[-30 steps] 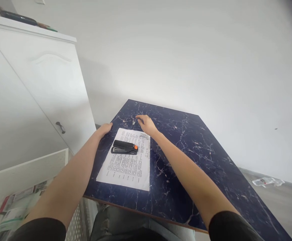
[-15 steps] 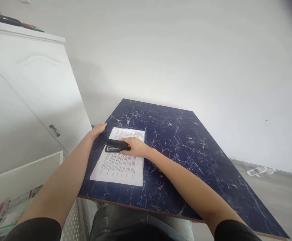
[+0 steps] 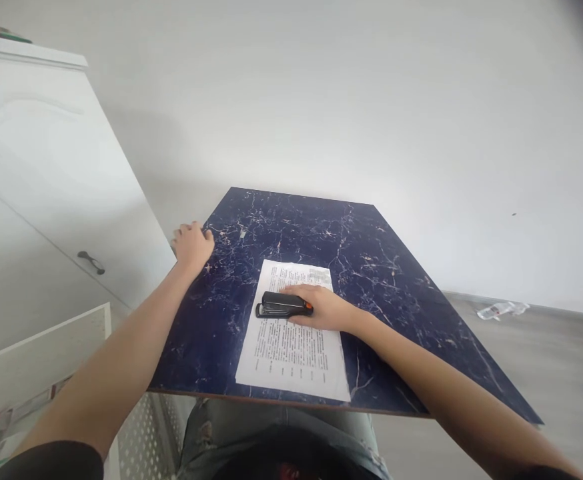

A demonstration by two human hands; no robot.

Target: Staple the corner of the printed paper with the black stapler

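Right hand on the stapler, sheet mid-bench

The right hand [image 3: 324, 311] grips the orange end of the black stapler [image 3: 280, 305], fingers curled round it. The stapler lies on the printed sheet [image 3: 291, 343] near the middle of the marbled bench [image 3: 401, 293]. The left hand [image 3: 191, 245] holds the bench's far left edge, fingers bent over it. Lifting the stapler cleanly would likely need the sheet pinned down. Half a second ago, sheet and stapler lay closer to the left edge.
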